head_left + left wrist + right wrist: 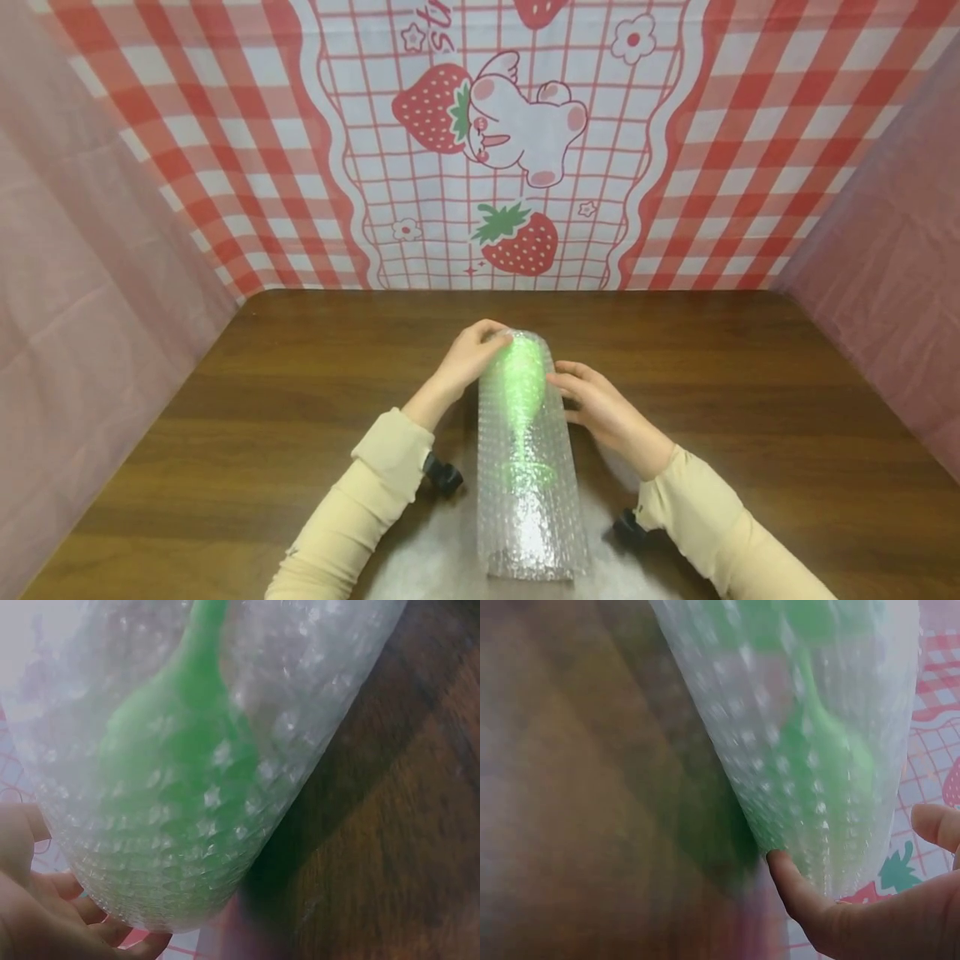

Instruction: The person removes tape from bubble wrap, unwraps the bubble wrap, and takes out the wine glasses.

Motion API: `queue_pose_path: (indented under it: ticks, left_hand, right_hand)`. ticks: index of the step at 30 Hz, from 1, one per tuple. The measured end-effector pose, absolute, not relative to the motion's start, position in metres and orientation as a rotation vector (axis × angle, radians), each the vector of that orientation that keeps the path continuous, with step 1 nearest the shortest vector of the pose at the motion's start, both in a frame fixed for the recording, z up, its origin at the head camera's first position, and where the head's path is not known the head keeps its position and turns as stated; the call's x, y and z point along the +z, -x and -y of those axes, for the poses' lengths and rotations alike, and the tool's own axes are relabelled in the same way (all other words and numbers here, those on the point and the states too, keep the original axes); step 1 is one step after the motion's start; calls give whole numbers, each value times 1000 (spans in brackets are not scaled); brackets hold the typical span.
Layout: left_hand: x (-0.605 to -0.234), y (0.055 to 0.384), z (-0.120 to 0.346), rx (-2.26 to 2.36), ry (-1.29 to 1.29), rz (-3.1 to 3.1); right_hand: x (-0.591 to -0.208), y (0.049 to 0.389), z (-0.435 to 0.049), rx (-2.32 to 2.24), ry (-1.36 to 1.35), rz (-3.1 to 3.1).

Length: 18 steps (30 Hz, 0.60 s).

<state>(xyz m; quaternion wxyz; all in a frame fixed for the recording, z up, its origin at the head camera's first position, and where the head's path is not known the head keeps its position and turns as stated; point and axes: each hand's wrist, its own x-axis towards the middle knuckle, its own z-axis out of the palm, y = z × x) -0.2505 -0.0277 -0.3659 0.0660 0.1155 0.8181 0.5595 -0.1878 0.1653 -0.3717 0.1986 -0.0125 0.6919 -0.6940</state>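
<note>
A bright green goblet (pixel 522 379) shows through a sleeve of clear bubble wrap (pixel 528 525). Its bowl points to the far end of the sleeve, and the stem and foot lie nearer the person. At that far end my left hand (pixel 474 352) holds the wrap, thumb on the upper side and fingers around the end, as the left wrist view also shows. My right hand (pixel 600 406) is at the wrap's right side with fingers extended, a fingertip (pixel 778 862) right at the edge in the right wrist view.
Beneath everything is a dark brown wooden table (pixel 300 367). A pale, shiny patch (pixel 427 550) lies at the near edge. Behind stands a red-and-white checked strawberry cloth (pixel 247 150), with pink cloth (pixel 885 250) at the sides. Black wrist mounts (pixel 444 475) sit below the cuffs.
</note>
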Motion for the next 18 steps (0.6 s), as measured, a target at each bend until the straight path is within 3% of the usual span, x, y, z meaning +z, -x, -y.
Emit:
queue_pose_path:
  ticks: [18]
  left_hand:
    - [-371,247,28,1734,-369,-2428]
  right_hand:
    - [-371,217,-151,-1992,-52,-2022]
